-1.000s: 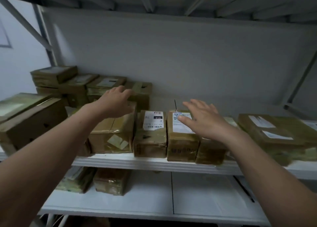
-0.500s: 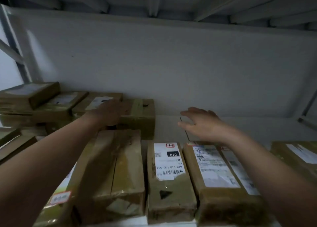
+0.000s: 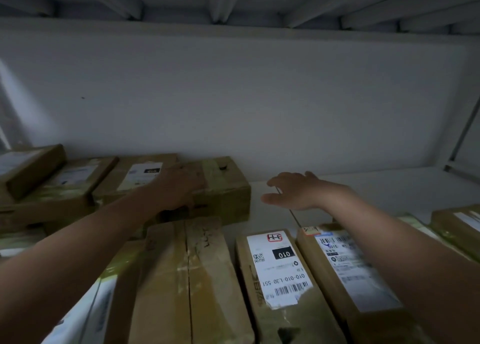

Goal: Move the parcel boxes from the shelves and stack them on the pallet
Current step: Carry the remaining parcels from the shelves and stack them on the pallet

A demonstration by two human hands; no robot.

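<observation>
A dim white metal shelf holds many brown cardboard parcel boxes, all closed and taped, so their contents are hidden. The left hand rests on top of a box at the back of the shelf, close to the pale rear wall; the light is too low to tell whether its fingers grip the box or only lie on it. The right hand hovers just right of that box above bare shelf, fingers spread wide and holding nothing. Left of the back box, a labelled box and two more boxes sit in a row. At the front lie a plain taped box, a box with a white "010" barcode label, and another labelled box partly under the right forearm. One more box sits at the far right.
</observation>
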